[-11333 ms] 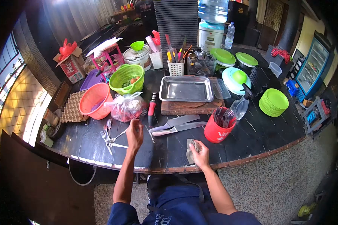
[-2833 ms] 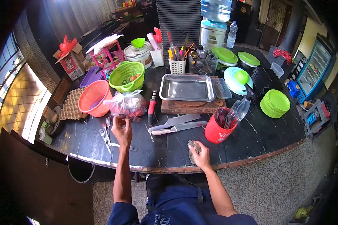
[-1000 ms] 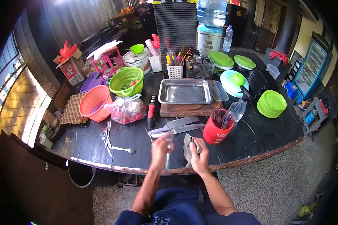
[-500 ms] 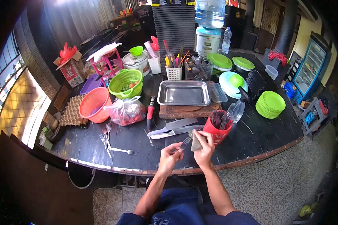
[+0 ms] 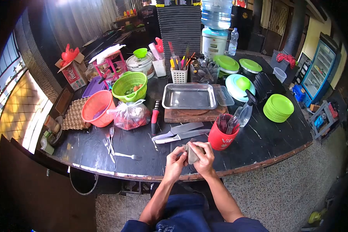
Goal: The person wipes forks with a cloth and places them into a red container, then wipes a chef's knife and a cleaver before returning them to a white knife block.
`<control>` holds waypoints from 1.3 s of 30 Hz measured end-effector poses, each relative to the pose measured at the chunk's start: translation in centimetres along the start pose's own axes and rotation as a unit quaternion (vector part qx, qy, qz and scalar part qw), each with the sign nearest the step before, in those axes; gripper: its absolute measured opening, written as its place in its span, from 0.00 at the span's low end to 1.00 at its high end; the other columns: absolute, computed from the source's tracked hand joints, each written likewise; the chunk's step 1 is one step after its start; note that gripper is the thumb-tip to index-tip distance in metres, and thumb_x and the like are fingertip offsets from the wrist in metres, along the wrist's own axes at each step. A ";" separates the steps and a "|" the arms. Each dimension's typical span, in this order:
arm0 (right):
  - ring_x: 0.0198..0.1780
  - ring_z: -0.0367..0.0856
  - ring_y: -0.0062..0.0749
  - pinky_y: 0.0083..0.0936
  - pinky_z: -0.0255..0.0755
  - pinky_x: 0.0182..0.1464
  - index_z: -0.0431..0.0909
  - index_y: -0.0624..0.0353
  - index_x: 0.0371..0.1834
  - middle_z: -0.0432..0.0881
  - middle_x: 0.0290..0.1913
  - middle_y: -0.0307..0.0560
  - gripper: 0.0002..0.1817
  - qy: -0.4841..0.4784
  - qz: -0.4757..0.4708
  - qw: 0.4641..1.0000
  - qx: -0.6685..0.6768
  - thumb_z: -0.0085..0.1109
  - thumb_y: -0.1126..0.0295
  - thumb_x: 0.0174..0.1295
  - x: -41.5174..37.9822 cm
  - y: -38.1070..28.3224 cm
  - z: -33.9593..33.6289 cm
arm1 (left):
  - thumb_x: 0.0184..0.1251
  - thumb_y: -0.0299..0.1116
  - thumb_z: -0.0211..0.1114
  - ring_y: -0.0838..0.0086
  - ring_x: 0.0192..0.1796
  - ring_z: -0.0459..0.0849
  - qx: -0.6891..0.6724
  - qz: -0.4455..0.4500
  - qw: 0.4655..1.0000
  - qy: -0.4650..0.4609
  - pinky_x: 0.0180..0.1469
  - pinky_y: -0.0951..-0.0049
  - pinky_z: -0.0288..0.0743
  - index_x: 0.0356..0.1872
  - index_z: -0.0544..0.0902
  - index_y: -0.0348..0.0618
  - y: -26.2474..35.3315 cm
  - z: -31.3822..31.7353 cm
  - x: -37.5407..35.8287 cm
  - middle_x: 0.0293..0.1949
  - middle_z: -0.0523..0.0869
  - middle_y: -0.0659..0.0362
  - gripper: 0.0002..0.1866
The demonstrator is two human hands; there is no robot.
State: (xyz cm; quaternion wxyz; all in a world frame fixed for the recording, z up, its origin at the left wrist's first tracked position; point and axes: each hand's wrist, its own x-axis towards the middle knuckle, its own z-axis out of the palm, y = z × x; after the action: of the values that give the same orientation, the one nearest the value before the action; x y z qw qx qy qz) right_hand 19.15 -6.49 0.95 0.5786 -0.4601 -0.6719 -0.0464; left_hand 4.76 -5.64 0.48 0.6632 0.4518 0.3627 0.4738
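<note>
Close to the table's front edge, my left hand point(image 5: 175, 164) is closed on a fork point(image 5: 192, 140), whose tines poke up between my hands. A greyish cloth point(image 5: 192, 154) is gripped in my right hand point(image 5: 204, 158) and wraps part of the fork, hiding its middle. Just beyond my right hand stands a red cup point(image 5: 221, 140) packed with forks and other cutlery. Several forks point(image 5: 128, 156) lie on the table to the left. Two knives point(image 5: 181, 136) with pale handles rest side by side in front of my hands.
A metal tray point(image 5: 189, 96) sits on a wooden board point(image 5: 193, 115). Leftward are a bag of red items point(image 5: 131, 116), a green basket point(image 5: 130, 86), an orange bowl point(image 5: 98, 108) and egg trays point(image 5: 76, 113). Green plates point(image 5: 278, 108) are stacked at right.
My right hand has moved left from beside the red cup, bringing the cloth onto the fork. My left hand stays nearly in place, holding the fork.
</note>
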 end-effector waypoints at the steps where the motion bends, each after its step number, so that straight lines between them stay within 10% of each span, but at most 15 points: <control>1: 0.45 0.84 0.44 0.35 0.79 0.45 0.89 0.56 0.56 0.84 0.47 0.48 0.30 0.015 0.003 1.000 -0.002 0.71 0.83 0.44 0.1 0.0 0.1 | 0.79 0.28 0.63 0.85 0.29 0.76 -0.018 -0.004 1.000 0.015 0.30 0.80 0.68 0.55 0.85 0.36 -0.1 0.2 0.0 0.35 0.80 0.67 0.11; 10: 0.47 0.85 0.27 0.27 0.79 0.47 0.85 0.64 0.57 0.87 0.47 0.44 0.14 0.052 0.280 0.936 0.208 0.68 0.70 0.71 0.6 2.3 0.4 | 0.77 0.30 0.69 0.84 0.21 0.72 -0.019 0.018 0.997 0.077 0.22 0.79 0.63 0.50 0.84 0.37 -0.7 0.3 -0.4 0.34 0.88 0.58 0.08; 13: 0.39 0.80 0.17 0.20 0.76 0.42 0.84 0.66 0.57 0.84 0.37 0.33 0.15 -0.114 0.392 0.847 0.342 0.65 0.67 0.75 0.1 0.3 0.1 | 0.76 0.28 0.69 0.84 0.21 0.73 -0.038 0.055 0.994 0.086 0.23 0.79 0.65 0.48 0.84 0.37 -1.4 0.4 0.2 0.33 0.87 0.59 0.07; 24: 0.48 0.81 0.16 0.19 0.76 0.53 0.84 0.64 0.59 0.88 0.48 0.36 0.16 -0.015 0.406 0.830 0.382 0.67 0.68 0.74 0.3 -0.4 -0.3 | 0.75 0.24 0.68 0.79 0.25 0.81 -0.003 -0.008 0.992 0.124 0.25 0.78 0.70 0.42 0.81 0.37 -1.1 -1.0 -0.2 0.30 0.85 0.62 0.04; 31: 0.51 0.81 0.18 0.21 0.76 0.55 0.82 0.61 0.63 0.88 0.51 0.40 0.18 -0.071 0.370 0.842 0.386 0.67 0.66 0.74 -1.2 -3.5 1.8 | 0.66 0.15 0.71 0.73 0.52 0.81 -0.035 0.240 0.962 0.123 0.59 0.72 0.75 0.35 0.85 0.34 -0.5 -0.9 1.1 0.49 0.81 0.58 0.04; 39: 0.45 0.86 0.23 0.28 0.79 0.46 0.82 0.65 0.56 0.90 0.40 0.52 0.15 -0.157 0.326 0.886 0.291 0.70 0.71 0.69 -1.9 -3.8 1.7 | 0.68 0.16 0.70 0.79 0.43 0.80 -0.077 0.204 0.964 0.150 0.46 0.77 0.73 0.37 0.85 0.37 0.7 -1.6 1.7 0.41 0.83 0.62 0.04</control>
State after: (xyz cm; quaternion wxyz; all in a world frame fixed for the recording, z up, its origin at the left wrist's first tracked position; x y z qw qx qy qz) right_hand 15.12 -8.75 0.58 0.5560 -0.4654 -0.5493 0.4155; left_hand 3.56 -3.49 0.53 0.5234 0.3879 0.3209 0.6875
